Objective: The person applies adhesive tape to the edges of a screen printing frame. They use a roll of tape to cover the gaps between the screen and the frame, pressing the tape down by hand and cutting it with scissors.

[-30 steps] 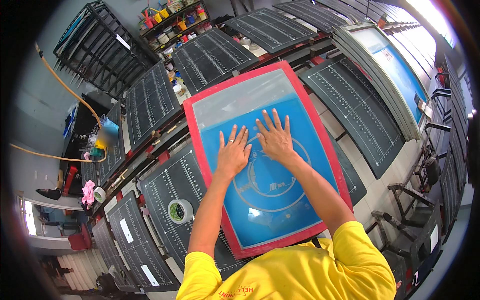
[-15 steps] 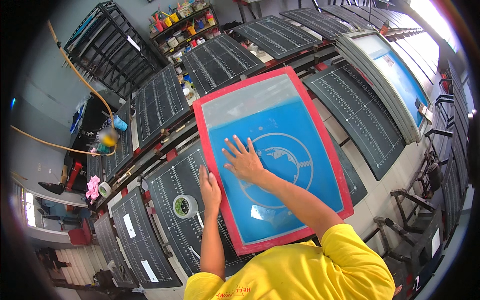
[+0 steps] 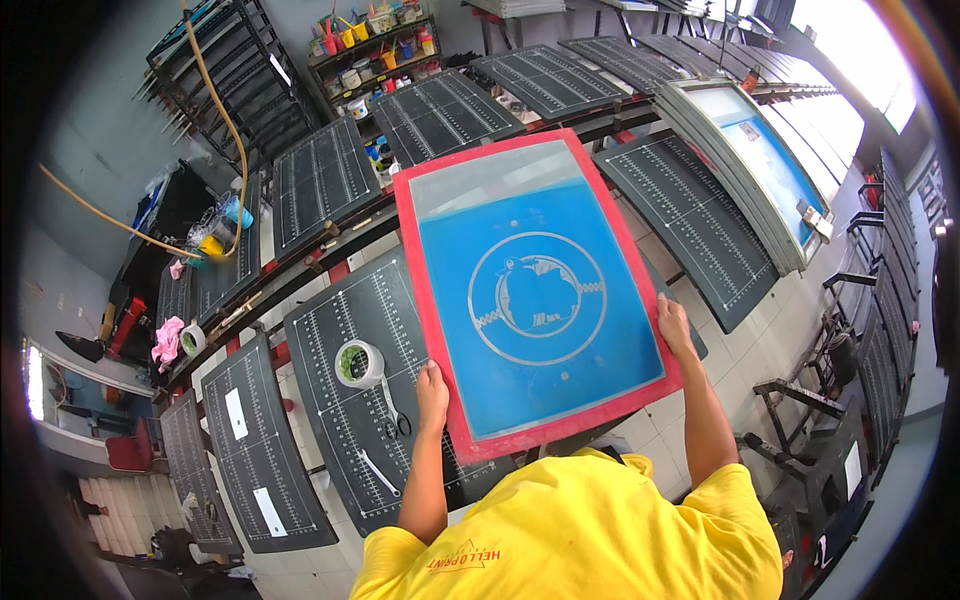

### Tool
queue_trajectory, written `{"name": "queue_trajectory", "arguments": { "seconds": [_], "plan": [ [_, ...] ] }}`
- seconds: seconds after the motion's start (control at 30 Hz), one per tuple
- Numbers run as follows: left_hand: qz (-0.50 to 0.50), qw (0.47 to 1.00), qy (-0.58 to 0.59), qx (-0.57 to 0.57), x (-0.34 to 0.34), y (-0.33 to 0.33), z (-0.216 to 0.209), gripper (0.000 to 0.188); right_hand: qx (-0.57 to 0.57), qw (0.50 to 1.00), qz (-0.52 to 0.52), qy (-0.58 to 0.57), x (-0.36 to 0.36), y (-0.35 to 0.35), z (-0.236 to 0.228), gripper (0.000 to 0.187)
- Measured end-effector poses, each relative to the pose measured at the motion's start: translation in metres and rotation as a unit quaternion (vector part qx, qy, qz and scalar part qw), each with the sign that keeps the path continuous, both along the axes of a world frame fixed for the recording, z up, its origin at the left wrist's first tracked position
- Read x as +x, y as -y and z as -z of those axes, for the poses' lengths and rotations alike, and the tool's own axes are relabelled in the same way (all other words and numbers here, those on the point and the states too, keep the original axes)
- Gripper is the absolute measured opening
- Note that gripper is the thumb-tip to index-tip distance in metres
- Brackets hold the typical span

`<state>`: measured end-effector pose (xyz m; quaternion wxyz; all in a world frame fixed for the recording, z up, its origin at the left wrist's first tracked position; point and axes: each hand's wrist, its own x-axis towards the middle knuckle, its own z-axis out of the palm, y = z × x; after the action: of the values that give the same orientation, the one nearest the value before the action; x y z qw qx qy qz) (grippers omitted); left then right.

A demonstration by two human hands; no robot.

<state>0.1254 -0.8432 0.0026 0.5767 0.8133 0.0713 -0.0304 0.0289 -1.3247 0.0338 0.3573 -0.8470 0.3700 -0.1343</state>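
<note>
One red-framed blue screen [image 3: 538, 300] is over a black board [image 3: 335, 420], the fingers of the left hand [image 3: 432, 400] and right hand [image 3: 675, 326] grasping its opposite sides; a white roll [image 3: 375, 370] sits on that board.

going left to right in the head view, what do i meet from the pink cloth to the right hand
Pink cloth, round white object, left hand, circular design on the blue screen, right hand.
</note>
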Motion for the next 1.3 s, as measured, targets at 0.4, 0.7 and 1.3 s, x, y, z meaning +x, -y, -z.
{"name": "queue_trajectory", "arguments": {
  "seconds": [0.4, 0.7, 1.3],
  "plan": [
    [-0.010, 0.988, -0.043, -0.150, 0.051, -0.015, -0.037, 0.060, 0.446, 0.842, -0.226, 0.204, -0.024, -0.019, -0.210, 0.072],
    [0.205, 0.802, -0.207, -0.521, 0.073, 0.119, -0.078, 0.055, 0.266, 0.900, -0.287, 0.192, 0.034, -0.008, -0.192, 0.067],
    [0.064, 0.796, -0.205, -0.566, -0.118, 0.134, -0.016, 0.072, 0.539, 0.814, -0.070, 0.203, 0.094, -0.008, -0.072, 0.047]
  ]
}}
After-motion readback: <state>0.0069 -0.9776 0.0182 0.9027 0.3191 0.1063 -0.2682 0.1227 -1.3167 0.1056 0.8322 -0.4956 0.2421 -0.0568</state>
